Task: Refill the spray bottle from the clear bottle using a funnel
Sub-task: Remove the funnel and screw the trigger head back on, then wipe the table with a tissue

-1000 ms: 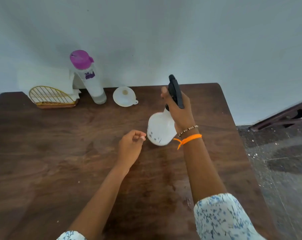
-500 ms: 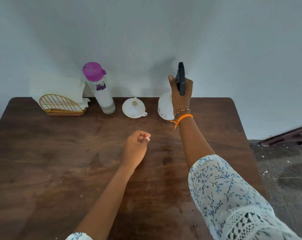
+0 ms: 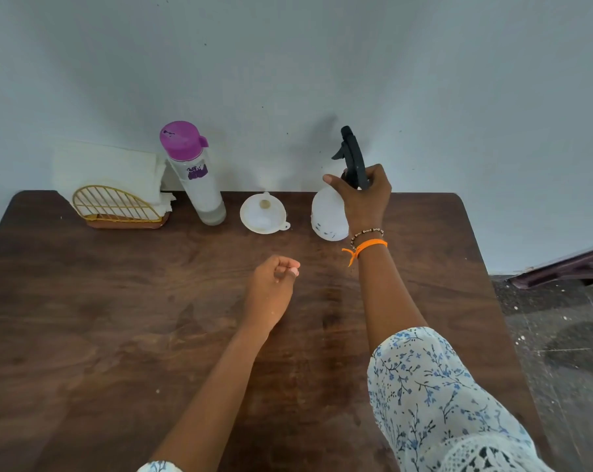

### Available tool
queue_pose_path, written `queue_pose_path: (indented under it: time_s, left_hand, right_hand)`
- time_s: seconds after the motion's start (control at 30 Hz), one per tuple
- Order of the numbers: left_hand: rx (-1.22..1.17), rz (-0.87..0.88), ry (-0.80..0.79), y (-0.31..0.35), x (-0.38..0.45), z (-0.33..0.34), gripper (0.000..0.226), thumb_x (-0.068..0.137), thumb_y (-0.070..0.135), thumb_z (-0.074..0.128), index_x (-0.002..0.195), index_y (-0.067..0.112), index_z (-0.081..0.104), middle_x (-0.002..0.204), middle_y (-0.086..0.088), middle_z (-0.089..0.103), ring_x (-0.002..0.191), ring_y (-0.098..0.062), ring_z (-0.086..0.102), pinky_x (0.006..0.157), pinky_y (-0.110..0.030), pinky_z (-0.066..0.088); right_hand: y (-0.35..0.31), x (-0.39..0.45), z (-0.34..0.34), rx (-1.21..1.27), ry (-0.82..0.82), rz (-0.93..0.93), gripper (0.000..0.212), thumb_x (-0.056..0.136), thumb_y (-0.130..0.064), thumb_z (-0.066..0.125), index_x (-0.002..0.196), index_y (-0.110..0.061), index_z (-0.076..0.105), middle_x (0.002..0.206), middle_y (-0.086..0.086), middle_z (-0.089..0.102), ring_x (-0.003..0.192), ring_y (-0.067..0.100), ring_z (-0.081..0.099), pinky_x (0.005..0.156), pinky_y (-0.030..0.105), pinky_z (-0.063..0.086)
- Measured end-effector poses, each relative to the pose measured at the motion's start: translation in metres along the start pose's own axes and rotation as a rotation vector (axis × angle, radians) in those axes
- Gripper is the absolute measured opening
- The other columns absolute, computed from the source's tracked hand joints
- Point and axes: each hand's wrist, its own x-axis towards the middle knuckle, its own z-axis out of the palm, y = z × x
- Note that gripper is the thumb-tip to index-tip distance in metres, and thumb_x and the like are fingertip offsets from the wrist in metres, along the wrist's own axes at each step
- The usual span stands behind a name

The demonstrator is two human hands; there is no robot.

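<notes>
Two hands were over the dark wooden table (image 3: 83, 318). The right hand (image 3: 364, 199) was wrapped around the neck of the white spray bottle (image 3: 327, 216), just under its black trigger head (image 3: 353, 158), with the thumb pointing left. The bottle's base was at the far edge of the table near the wall; whether it was resting on the wood or held slightly above it could not be told. Beads and an orange band (image 3: 368, 247) circled that wrist. The left hand (image 3: 271, 287) sat near the middle of the table, loosely curled into a fist and holding nothing. Just left of the spray bottle lay the white funnel (image 3: 262, 214), wide mouth facing up. Further left stood the clear bottle (image 3: 199, 185), upright with its purple cap (image 3: 181, 139) on. Beside it, a gold wire holder (image 3: 114, 206) held white napkins (image 3: 107, 165).
</notes>
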Motion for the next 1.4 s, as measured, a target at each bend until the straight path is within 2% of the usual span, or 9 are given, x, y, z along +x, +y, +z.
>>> queue_pose_path:
  time_s: [0.17, 0.3, 0.37, 0.47, 0.63, 0.8, 1.03, 1.3, 1.4]
  left_hand:
    - [0.022, 0.018, 0.016, 0.010, 0.004, -0.002, 0.009, 0.091, 0.020, 0.055, 0.093, 0.024, 0.063, 0.101, 0.003, 0.066, 0.095, -0.014, 0.061, 0.079, -0.024, 0.046]
    - [0.008, 0.034, 0.021, 0.017, 0.003, -0.002, 0.010, 0.091, 0.018, 0.055, 0.095, 0.022, 0.064, 0.101, 0.003, 0.067, 0.095, -0.014, 0.061, 0.075, -0.021, 0.045]
    - [-0.005, 0.038, 0.025, 0.021, 0.001, -0.003, 0.010, 0.091, 0.018, 0.056, 0.096, 0.021, 0.064, 0.102, 0.002, 0.067, 0.095, -0.014, 0.061, 0.075, -0.020, 0.044]
    - [-0.033, 0.043, 0.026, 0.025, -0.002, -0.006, 0.011, 0.091, 0.017, 0.055, 0.096, 0.021, 0.064, 0.102, 0.002, 0.067, 0.096, -0.014, 0.061, 0.076, -0.020, 0.044]
    - [-0.101, 0.092, 0.069, 0.022, -0.016, -0.025, 0.012, 0.090, 0.014, 0.054, 0.094, 0.018, 0.065, 0.094, 0.005, 0.067, 0.093, -0.013, 0.061, 0.082, -0.024, 0.046]
    - [-0.178, 0.099, 0.167, 0.003, -0.033, -0.062, 0.013, 0.089, 0.011, 0.055, 0.091, 0.020, 0.064, 0.088, 0.004, 0.067, 0.080, -0.011, 0.061, 0.079, -0.026, 0.048]
    - [-0.304, 0.055, 0.370, -0.033, -0.045, -0.134, 0.016, 0.088, 0.005, 0.056, 0.089, 0.020, 0.062, 0.081, 0.004, 0.063, 0.073, -0.010, 0.058, 0.064, -0.009, 0.044]
    - [-0.254, 0.022, 0.405, -0.051, -0.027, -0.196, 0.016, 0.089, 0.007, 0.053, 0.089, 0.019, 0.063, 0.081, 0.006, 0.064, 0.077, -0.011, 0.059, 0.070, -0.019, 0.044]
    - [-0.264, 0.012, 0.388, -0.052, -0.013, -0.210, 0.015, 0.090, 0.009, 0.053, 0.091, 0.018, 0.064, 0.085, 0.003, 0.065, 0.080, -0.012, 0.061, 0.070, -0.019, 0.045]
  right_hand:
    - [-0.002, 0.007, -0.006, 0.061, -0.098, 0.116, 0.037, 0.071, -0.014, 0.078, 0.099, -0.007, 0.053, 0.103, 0.012, 0.062, 0.096, 0.016, 0.057, 0.071, 0.011, 0.045]
    - [-0.007, 0.007, -0.003, 0.004, -0.118, 0.145, 0.024, 0.074, -0.015, 0.076, 0.082, -0.020, 0.054, 0.115, 0.017, 0.055, 0.096, 0.015, 0.054, 0.073, 0.012, 0.042]
    - [-0.009, 0.006, -0.002, -0.008, -0.089, 0.132, 0.024, 0.074, -0.015, 0.076, 0.077, -0.025, 0.055, 0.115, 0.017, 0.054, 0.096, 0.017, 0.054, 0.075, 0.017, 0.044]
    - [-0.005, -0.004, -0.003, 0.031, -0.019, 0.173, 0.037, 0.072, -0.016, 0.077, 0.104, -0.010, 0.058, 0.116, 0.013, 0.054, 0.099, 0.019, 0.056, 0.081, 0.024, 0.047]
    - [-0.002, -0.058, -0.001, 0.063, 0.040, 0.236, 0.039, 0.077, -0.016, 0.073, 0.110, -0.004, 0.057, 0.098, 0.006, 0.057, 0.081, 0.009, 0.054, 0.063, 0.006, 0.044]
    - [-0.007, -0.131, 0.024, 0.081, -0.205, 0.314, 0.015, 0.078, -0.017, 0.072, 0.089, -0.011, 0.063, 0.083, -0.001, 0.063, 0.079, 0.009, 0.057, 0.083, 0.036, 0.051]
    - [-0.030, -0.190, 0.095, 0.122, -0.490, 0.301, 0.011, 0.088, -0.023, 0.060, 0.085, -0.013, 0.063, 0.073, -0.003, 0.060, 0.069, 0.008, 0.054, 0.074, 0.029, 0.047]
    - [-0.045, -0.180, 0.187, -0.196, -0.609, -0.056, 0.011, 0.087, -0.004, 0.054, 0.091, -0.006, 0.064, 0.095, 0.009, 0.064, 0.082, 0.013, 0.055, 0.070, 0.003, 0.037]
    - [-0.045, -0.165, 0.217, -0.307, -0.592, -0.259, 0.018, 0.084, -0.001, 0.054, 0.098, -0.004, 0.064, 0.104, 0.013, 0.061, 0.092, 0.022, 0.056, 0.086, 0.020, 0.045]
